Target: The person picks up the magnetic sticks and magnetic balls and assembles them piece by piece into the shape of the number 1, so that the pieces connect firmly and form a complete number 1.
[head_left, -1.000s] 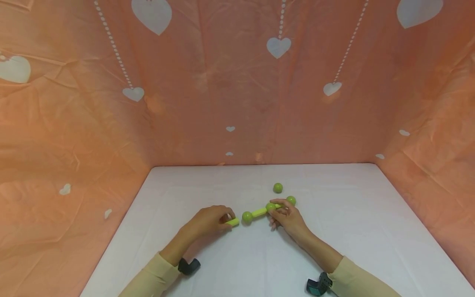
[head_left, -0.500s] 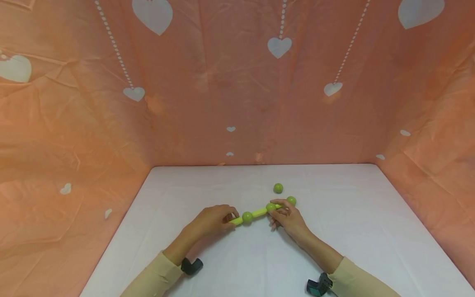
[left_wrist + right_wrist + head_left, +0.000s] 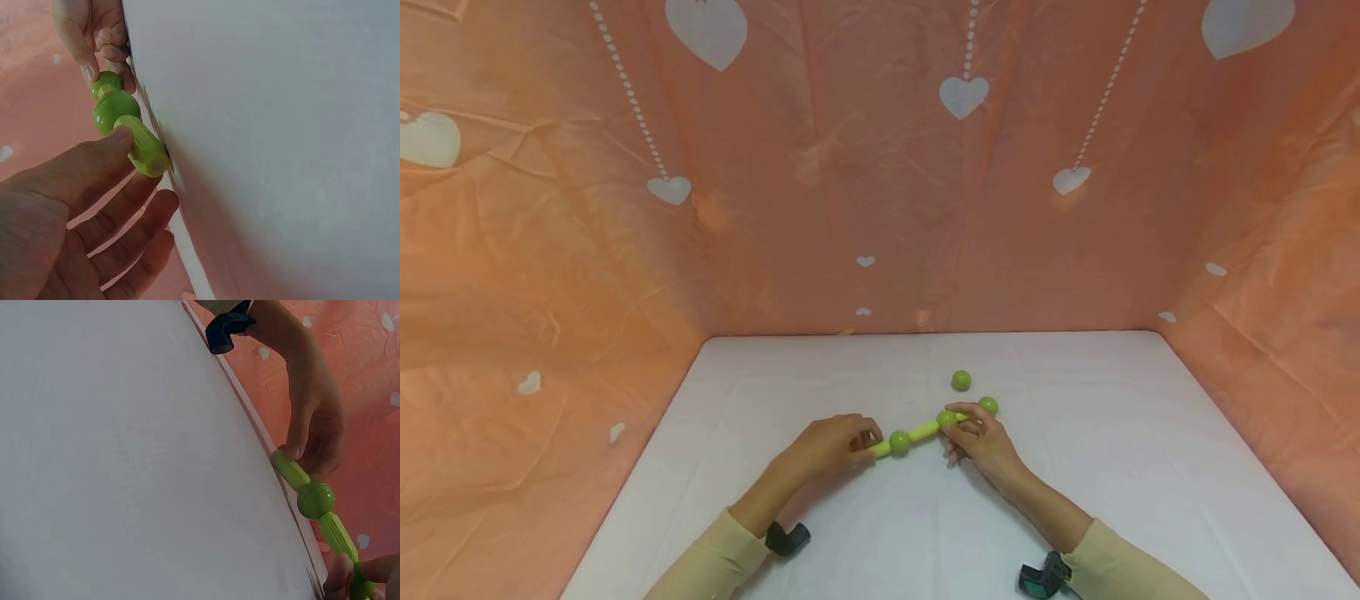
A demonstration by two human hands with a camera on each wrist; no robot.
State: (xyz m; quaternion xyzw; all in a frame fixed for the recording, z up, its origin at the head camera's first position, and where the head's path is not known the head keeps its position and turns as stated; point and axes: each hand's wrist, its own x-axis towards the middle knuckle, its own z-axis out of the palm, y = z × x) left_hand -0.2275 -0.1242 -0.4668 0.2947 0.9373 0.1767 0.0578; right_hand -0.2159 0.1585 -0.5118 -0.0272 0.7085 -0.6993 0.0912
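Note:
My left hand (image 3: 831,446) pinches a short ribbed yellow-green rod (image 3: 147,150) between thumb and fingers. A small grey spot shows in the rod's near end, and its far end meets a glossy green ball (image 3: 899,442). From that ball a second ribbed rod (image 3: 338,536) runs to a middle green ball (image 3: 947,419), which the thumb and fingers of my right hand (image 3: 988,450) pinch. Past the right fingers another green ball (image 3: 988,406) shows at the chain's right end; the link to it is mostly hidden by the fingers.
Behind the chain, a loose green ball (image 3: 961,380) lies on the white table (image 3: 775,375). Orange sheeting (image 3: 820,208) with pale hearts rises at the back and both sides. Each wrist wears a dark camera mount (image 3: 787,540).
My left hand has moved a little right, bringing its rod from apart to touching the left ball of the chain. The right hand keeps its place on the middle ball.

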